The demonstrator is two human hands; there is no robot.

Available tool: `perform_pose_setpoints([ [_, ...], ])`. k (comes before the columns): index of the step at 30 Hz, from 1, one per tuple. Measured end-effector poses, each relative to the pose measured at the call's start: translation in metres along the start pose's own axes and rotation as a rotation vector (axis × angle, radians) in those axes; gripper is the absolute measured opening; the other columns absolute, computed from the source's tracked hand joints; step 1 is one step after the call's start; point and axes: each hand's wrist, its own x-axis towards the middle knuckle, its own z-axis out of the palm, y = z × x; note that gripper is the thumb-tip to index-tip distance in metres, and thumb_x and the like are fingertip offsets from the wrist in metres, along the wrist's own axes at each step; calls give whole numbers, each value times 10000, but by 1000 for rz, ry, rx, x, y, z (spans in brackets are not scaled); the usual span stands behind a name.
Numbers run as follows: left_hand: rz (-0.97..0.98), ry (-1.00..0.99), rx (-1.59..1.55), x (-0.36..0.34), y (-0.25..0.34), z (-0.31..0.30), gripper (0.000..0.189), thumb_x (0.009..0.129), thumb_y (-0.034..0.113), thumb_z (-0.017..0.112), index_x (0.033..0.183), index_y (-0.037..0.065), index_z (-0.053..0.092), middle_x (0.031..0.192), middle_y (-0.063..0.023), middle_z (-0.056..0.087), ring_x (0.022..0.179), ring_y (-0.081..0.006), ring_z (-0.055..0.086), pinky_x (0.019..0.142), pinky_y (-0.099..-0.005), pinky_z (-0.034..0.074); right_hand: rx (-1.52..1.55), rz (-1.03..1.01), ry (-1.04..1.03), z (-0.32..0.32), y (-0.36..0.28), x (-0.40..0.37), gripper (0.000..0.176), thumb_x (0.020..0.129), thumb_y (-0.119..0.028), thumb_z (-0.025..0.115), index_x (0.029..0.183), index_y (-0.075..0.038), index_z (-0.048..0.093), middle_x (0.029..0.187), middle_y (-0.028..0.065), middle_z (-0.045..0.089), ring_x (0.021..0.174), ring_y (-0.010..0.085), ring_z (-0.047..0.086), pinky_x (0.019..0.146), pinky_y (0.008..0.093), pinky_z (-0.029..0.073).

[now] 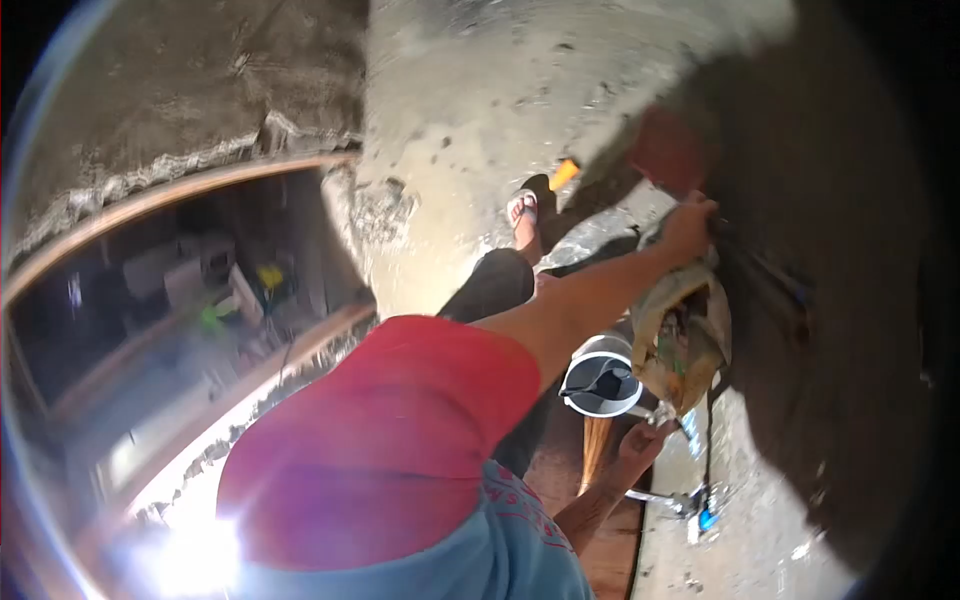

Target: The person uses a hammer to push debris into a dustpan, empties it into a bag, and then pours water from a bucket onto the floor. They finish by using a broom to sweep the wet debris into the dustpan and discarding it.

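My left arm, in a red sleeve, stretches to the upper right. My left hand is closed around the upper edge of a beige bag, whose mouth gapes toward me. Small mixed bits, some greenish and orange, show inside it. My right hand is beside the bag's lower end, fingers bent together near a small shiny thing; what they pinch is too small to make out. Between my arms stands a white bucket with something dark in it.
Below the bag is a metal tap with a blue handle. A wood-framed window opens in the rough wall at left. My sandalled foot stands on the concrete floor near an orange object. Deep shadow covers the right side.
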Motion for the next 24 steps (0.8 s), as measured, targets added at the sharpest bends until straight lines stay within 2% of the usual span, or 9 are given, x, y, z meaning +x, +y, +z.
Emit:
perform_pose_setpoints([
  [5,49,245,-189,11,21,-94,164,710,85,659,829,67,548,915,-145,533,809,-364,555,707,-419,456,249,592,115,8,5,-26,111,867,-171,613,901,-94,541,603,-63,434,525,8,419,546,137,438],
  [8,115,276,-258,-15,2,-190,143,738,26,638,851,54,557,862,-131,556,766,-282,568,677,-344,458,-332,28,-203,30,22,-64,203,860,-289,618,756,-141,526,550,-69,438,465,18,408,418,144,379],
  [9,225,469,-295,-27,-3,-222,122,764,4,625,868,47,576,880,-110,583,783,-243,589,675,-310,465,-423,61,-245,32,17,-65,180,843,-262,605,819,-129,486,579,-60,431,502,35,412,454,159,378],
  [12,-55,319,-287,-73,-44,-316,195,826,38,597,1021,44,591,827,-36,601,756,-83,555,668,-237,454,-475,523,-319,44,2,-46,308,792,-181,566,1009,-95,366,666,-32,409,615,85,425,561,202,376],
  [13,-212,270,-442,-86,-34,-357,179,842,42,576,1020,38,593,833,-35,596,764,-83,550,688,-244,457,-413,641,-354,67,-8,-42,241,814,-218,567,956,-110,405,635,-33,394,576,84,403,527,203,362],
  [16,-227,353,-238,-131,-55,-435,139,784,88,615,919,58,598,775,-80,612,702,-170,602,641,-304,483,-21,1276,-562,164,-38,-42,198,879,-328,568,799,-153,522,541,-37,350,458,79,335,425,207,322],
  [18,-325,462,-110,-168,-52,-480,149,751,91,625,893,50,603,764,-102,615,723,-235,623,640,-345,489,-25,1275,-654,191,-30,-26,307,908,-379,517,681,-182,455,490,-41,319,418,68,316,384,206,299],
  [19,-333,510,-62,-186,-58,-492,151,743,81,621,889,47,604,764,-105,617,730,-249,627,639,-355,490,-279,847,-353,206,-31,-27,314,921,-370,497,677,-181,440,490,-41,321,419,61,322,379,200,294],
  [24,-602,664,-13,-272,-68,-534,194,705,50,606,898,29,597,886,-140,615,793,-304,622,681,-370,492,-693,518,-832,306,-44,2,276,935,-371,456,819,-142,558,505,-26,346,416,74,352,361,220,322],
])
